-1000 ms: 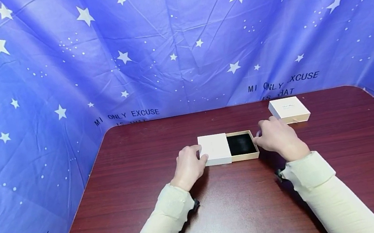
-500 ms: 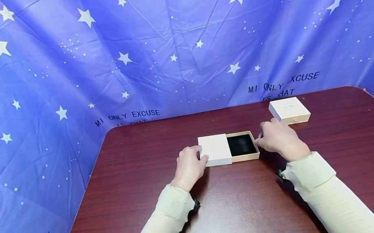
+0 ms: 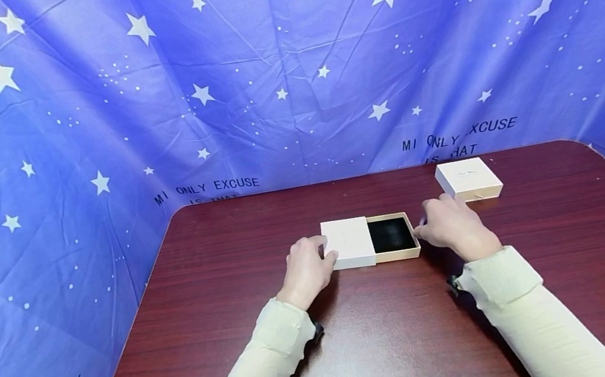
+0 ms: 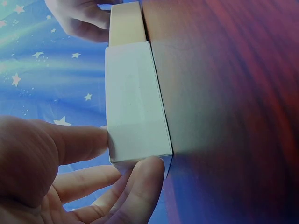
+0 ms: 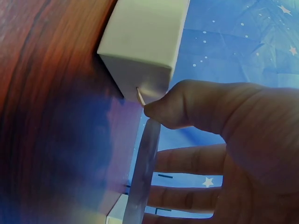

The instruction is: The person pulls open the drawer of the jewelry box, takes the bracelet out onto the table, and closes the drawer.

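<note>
White slide box (image 3: 348, 243) lies flat on the reddish-brown table (image 3: 366, 351) between the two hands, its drawer (image 3: 399, 255) standing partway out on the side of the right hand (image 3: 455, 228). That hand has a narrow hold: thumb and index finger pinch the small ribbon tab (image 5: 140, 96) on the drawer's end, with the other fingers spread clear behind. Opposite it, the left hand (image 3: 305, 269) grips the box's far end — thumb and fingers set at its corners. Between the two grips, black lining (image 3: 392, 235) shows inside the drawer. Beyond the right hand's grip and a little further right sits a second white box (image 3: 469, 177), lid lettered — and past both hands hangs a blue star-patterned curtain (image 3: 256, 56).
</note>
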Action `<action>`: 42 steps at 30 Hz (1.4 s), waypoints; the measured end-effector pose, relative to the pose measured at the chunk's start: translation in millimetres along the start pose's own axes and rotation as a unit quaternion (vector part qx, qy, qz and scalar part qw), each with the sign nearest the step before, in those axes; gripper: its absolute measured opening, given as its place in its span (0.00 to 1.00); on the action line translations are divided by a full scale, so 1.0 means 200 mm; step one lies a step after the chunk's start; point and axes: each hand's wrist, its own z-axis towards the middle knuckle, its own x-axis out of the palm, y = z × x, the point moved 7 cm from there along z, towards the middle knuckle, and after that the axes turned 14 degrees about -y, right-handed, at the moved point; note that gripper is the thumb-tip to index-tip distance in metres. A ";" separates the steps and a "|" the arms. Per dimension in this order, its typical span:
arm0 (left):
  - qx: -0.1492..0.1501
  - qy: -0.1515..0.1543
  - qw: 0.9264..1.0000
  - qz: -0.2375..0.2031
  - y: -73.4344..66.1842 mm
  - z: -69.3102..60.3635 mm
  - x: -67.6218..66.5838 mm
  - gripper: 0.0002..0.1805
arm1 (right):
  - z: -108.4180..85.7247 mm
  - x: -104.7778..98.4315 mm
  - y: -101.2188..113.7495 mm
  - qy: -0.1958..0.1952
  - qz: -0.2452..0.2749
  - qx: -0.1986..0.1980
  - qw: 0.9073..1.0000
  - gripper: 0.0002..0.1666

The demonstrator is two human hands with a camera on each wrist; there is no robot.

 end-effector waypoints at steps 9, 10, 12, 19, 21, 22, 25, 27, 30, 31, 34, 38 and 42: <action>-0.003 0.001 1.000 -0.001 0.00 0.00 0.00 0.18 | 0.00 0.01 0.00 0.006 -0.003 -0.019 1.000 0.21; -0.003 0.001 1.000 -0.002 0.00 0.00 0.00 0.18 | 0.00 0.01 0.00 0.008 -0.004 -0.019 1.000 0.20; -0.002 0.000 1.000 -0.005 0.00 0.00 -0.01 0.17 | 0.00 0.01 0.00 0.009 -0.005 -0.019 1.000 0.19; -0.002 0.000 1.000 -0.007 0.00 0.00 -0.01 0.17 | 0.00 0.02 0.00 0.006 -0.008 -0.024 1.000 0.16; 0.000 0.000 1.000 -0.006 0.00 0.00 -0.01 0.17 | 0.00 0.03 0.00 0.006 -0.008 -0.027 1.000 0.15; 0.001 0.000 1.000 -0.006 0.00 0.00 -0.01 0.17 | 0.00 0.03 0.00 0.007 -0.009 -0.028 1.000 0.15; 0.003 -0.002 1.000 -0.004 -0.01 0.00 -0.01 0.17 | 0.00 0.03 0.00 0.008 -0.011 -0.033 0.999 0.13; 0.003 -0.003 1.000 -0.004 -0.01 0.00 -0.01 0.17 | 0.00 0.04 0.00 0.008 -0.011 -0.036 0.999 0.13; 0.003 -0.003 1.000 -0.004 0.00 0.00 -0.01 0.17 | 0.00 0.05 0.00 0.011 -0.009 -0.037 0.999 0.13; 0.003 -0.003 1.000 -0.004 0.00 0.00 -0.01 0.17 | 0.00 0.05 0.00 0.012 -0.008 -0.036 0.999 0.13; 0.004 -0.003 1.000 -0.003 0.00 0.00 0.00 0.17 | 0.00 0.06 -0.01 0.015 -0.005 -0.035 0.999 0.13; 0.005 -0.004 1.000 -0.003 0.00 0.00 0.00 0.17 | 0.01 0.07 0.00 0.015 -0.004 -0.041 0.999 0.11; 0.001 -0.002 1.000 -0.004 0.00 0.00 0.00 0.17 | 0.01 0.07 0.00 0.023 -0.003 -0.045 0.999 0.10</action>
